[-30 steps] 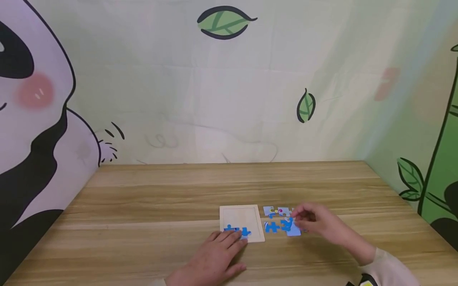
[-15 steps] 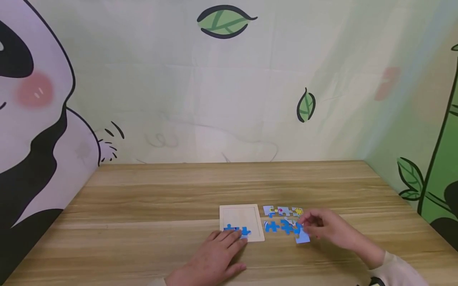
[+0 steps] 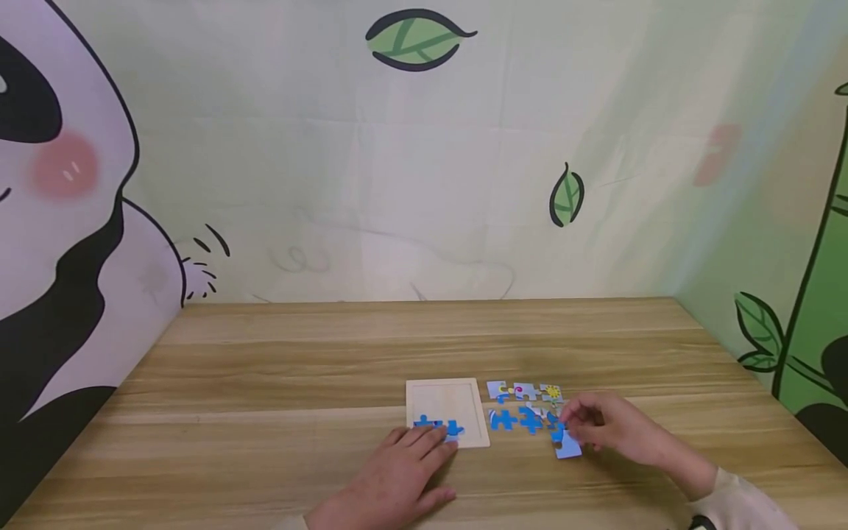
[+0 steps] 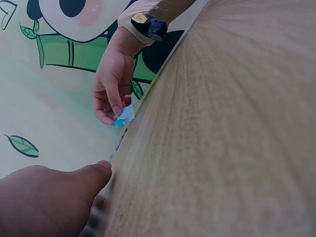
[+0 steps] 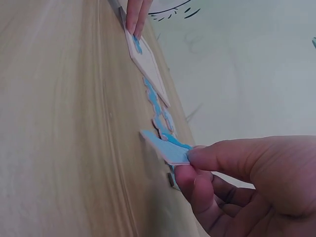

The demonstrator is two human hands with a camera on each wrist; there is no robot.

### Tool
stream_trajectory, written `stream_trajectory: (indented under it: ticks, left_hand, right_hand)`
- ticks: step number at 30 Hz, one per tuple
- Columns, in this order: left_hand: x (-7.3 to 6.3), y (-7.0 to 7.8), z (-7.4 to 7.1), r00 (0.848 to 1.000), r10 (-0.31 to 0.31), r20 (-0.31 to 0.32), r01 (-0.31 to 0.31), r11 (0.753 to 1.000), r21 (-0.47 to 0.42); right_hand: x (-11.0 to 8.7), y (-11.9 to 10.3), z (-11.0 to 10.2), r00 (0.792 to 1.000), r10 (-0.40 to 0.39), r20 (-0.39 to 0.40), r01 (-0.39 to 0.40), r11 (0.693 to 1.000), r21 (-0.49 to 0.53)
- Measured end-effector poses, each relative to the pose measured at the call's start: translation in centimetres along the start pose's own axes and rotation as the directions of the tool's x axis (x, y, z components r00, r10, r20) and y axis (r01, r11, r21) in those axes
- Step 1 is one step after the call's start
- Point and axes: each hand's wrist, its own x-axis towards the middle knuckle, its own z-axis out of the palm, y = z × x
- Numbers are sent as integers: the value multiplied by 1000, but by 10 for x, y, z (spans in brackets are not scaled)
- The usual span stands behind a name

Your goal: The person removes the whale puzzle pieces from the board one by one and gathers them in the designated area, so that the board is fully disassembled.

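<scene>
My right hand pinches a blue puzzle piece between thumb and fingers, tilted above the wooden table. In the left wrist view the same hand shows with the piece at its fingertips. My left hand lies flat with its fingertips over the lower edge of a pale wooden puzzle frame. Blue puzzle pieces lie in the bottom of that frame, partly hidden under the fingers. Loose pieces sit in two rows right of the frame, among them one with a yellow sun.
The wood-grain table reaches back to a pale wall printed with leaves. On the left, a large panda is drawn on the wall. Green bamboo is printed at the right side.
My right hand has moved right and slightly toward me with the pinched puzzle piece, uncovering the sun piece. The left hand has stayed on the frame.
</scene>
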Motion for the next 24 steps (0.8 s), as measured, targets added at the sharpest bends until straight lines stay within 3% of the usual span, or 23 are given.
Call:
stream_trajectory:
  ticks: [13,20,24]
  left_hand:
    - [-1,1,-2,1000,-8,22,8,1000,4]
    - [-1,2,-3,998,-14,66,15,1000,-15]
    - [-1,1,-3,997,-11,71,11,1000,-7]
  right_hand:
    - [2,3,9,996,60,-65,-67,992,-109]
    - [4,3,11,993,12,-117,-39,972,-233]
    - [4,2,13,992,19,-124,-48,970,-239]
